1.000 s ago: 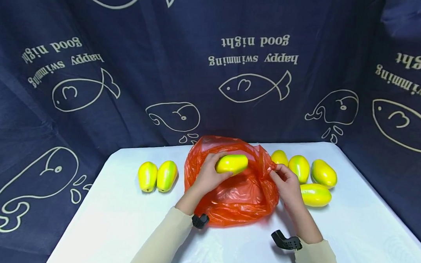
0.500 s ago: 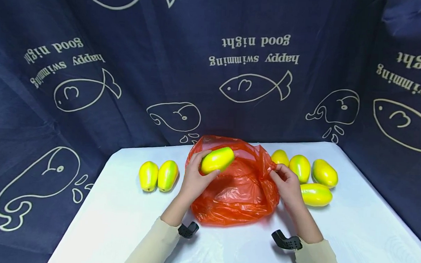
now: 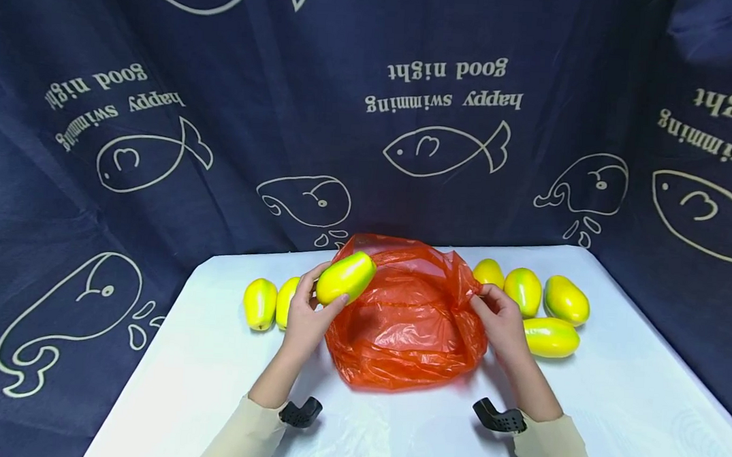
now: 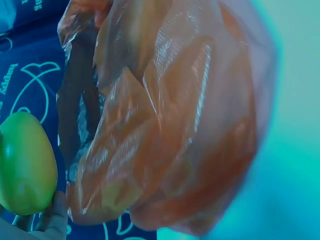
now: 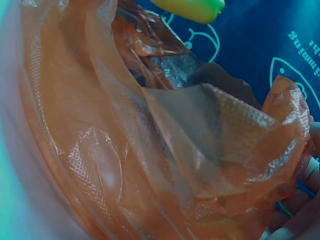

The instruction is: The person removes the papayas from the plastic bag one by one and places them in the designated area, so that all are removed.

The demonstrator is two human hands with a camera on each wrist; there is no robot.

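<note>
My left hand (image 3: 307,314) grips a yellow-green papaya (image 3: 347,278), thumb on the near side and fingers behind it. It is held raised at the left side of the red plastic bag (image 3: 396,376), overlapping the rim in the head view. The left wrist view shows the papaya (image 4: 27,162) beside the bag's translucent wall (image 4: 200,125). My right hand (image 3: 501,323) pinches the bag's rim on the right, holding its mouth open upward. In the right wrist view, fingers (image 5: 295,200) stand at the bunched rim.
Two papayas lie on the white table (image 3: 200,385) left of the bag, the outer one (image 3: 260,304) in full view and the inner one (image 3: 284,301) partly behind my left hand. Several more, including a sideways one (image 3: 551,337), lie at the right. A dark blue fish-print cloth (image 3: 321,138) stands behind.
My left hand has moved left with the papaya, from over the bag's opening to its left rim, and the papaya has tilted. The right hand keeps its place on the rim.
</note>
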